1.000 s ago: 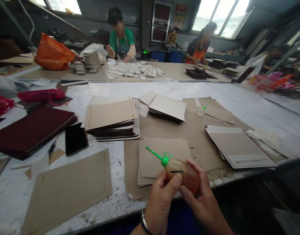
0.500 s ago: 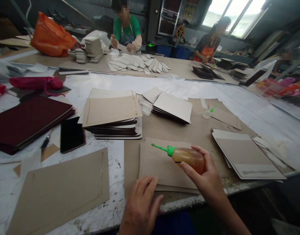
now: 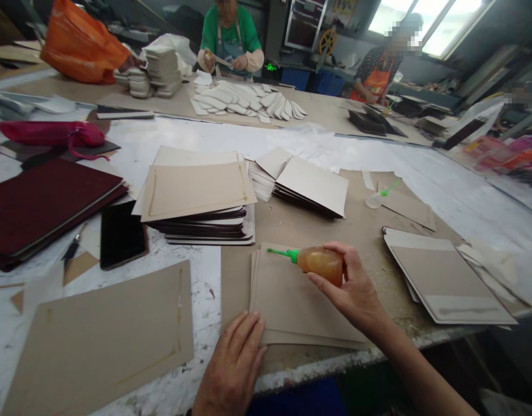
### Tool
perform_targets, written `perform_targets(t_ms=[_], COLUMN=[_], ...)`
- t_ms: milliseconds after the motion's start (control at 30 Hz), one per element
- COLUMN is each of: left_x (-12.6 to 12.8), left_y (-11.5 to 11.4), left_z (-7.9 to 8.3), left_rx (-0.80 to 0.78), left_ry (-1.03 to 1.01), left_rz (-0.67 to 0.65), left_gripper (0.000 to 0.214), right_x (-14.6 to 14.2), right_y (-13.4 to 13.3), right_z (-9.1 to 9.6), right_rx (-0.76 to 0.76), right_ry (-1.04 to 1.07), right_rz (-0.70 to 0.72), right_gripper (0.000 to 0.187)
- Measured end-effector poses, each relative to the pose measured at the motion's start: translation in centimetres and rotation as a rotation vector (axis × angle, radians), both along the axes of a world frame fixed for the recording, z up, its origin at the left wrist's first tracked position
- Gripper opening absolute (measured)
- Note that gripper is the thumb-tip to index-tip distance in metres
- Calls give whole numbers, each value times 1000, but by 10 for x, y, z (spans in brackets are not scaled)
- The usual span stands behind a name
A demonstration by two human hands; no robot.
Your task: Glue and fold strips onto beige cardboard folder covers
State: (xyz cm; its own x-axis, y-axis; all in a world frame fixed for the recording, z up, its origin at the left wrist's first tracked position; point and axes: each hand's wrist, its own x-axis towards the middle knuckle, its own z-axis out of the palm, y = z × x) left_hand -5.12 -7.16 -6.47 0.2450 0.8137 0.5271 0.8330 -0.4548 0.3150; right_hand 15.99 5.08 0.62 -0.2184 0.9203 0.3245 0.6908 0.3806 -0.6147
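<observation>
My right hand point(image 3: 350, 289) is wrapped round a glue bottle point(image 3: 321, 264) with amber liquid inside and a green nozzle. The bottle lies nearly level, its tip over the upper left corner of a small stack of tan cardboard sheets point(image 3: 300, 309). Flat at the lower left corner of that stack, my left hand point(image 3: 235, 358) rests with its fingers stretched out, touching the edge. On the left lies a cardboard sheet point(image 3: 114, 329) with lines of glue along its right and lower edges.
A taller stack of boards point(image 3: 200, 190) has a glue-lined sheet on top. Around it are a phone point(image 3: 124, 234), maroon boards point(image 3: 53, 208), white-faced boards point(image 3: 313, 185), a second small bottle point(image 3: 373, 200) and a covered board point(image 3: 448, 280). Across the table, a person in green point(image 3: 231, 46) handles a white piece.
My right hand has brought the bottle left and down, so its nozzle is now at the stack's upper left corner. My left hand has shifted left and lies flatter.
</observation>
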Motion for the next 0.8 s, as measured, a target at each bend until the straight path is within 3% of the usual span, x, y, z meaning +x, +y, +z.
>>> perform_targets(t_ms=[500,800], left_x=[1,0], left_y=[-2,-2], left_z=[1,0], left_rx=[8,-2], left_ry=[106,102], left_rz=[30,-6], left_gripper=[31,33], right_x=[-1,-5], right_y=[2,12], right_z=[16,12], right_rx=[-177,-112], right_ry=[-65,-55], right_rz=[-39,-55], right_gripper=[41,42])
